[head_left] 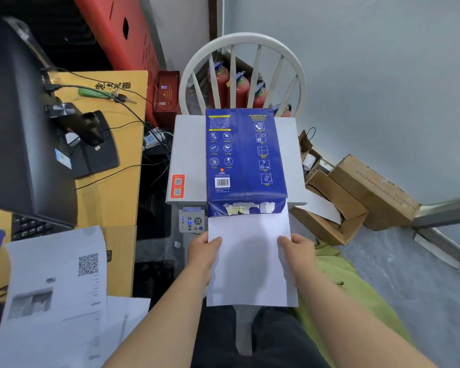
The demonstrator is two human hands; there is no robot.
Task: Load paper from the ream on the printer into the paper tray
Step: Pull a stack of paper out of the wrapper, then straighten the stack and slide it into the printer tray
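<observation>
Both hands are on the paper: the left hand (203, 254) pinches the left edge of a white stack of sheets (250, 261), thumb on top, and the right hand (298, 252) does the same on the right edge, so each grip is closed on the paper. The stack's far end sits in the torn mouth of the blue ream (246, 155), the near end hanging out over the person's lap. The ream lies lengthwise down the middle of the printer (186, 155), its torn end poking past the printer's near edge. The printer's lid is pale grey, with an orange QR sticker (178, 186) at its near left corner and a small control panel (191, 218) just below that edge, beside the ream's mouth. The paper tray itself I cannot make out.

Behind the printer stands a white spindle-back chair (243, 73), with red fire extinguishers (239, 88) showing through its bars. To the left, a yellow-wood table (112, 181) carries a dark monitor (19, 123), keys on a green tag (101, 93) near its far edge, and printed pages (56, 282) spilling over its near edge. To the right, open cardboard boxes (356, 192) sit on the grey floor against a pale wall.
</observation>
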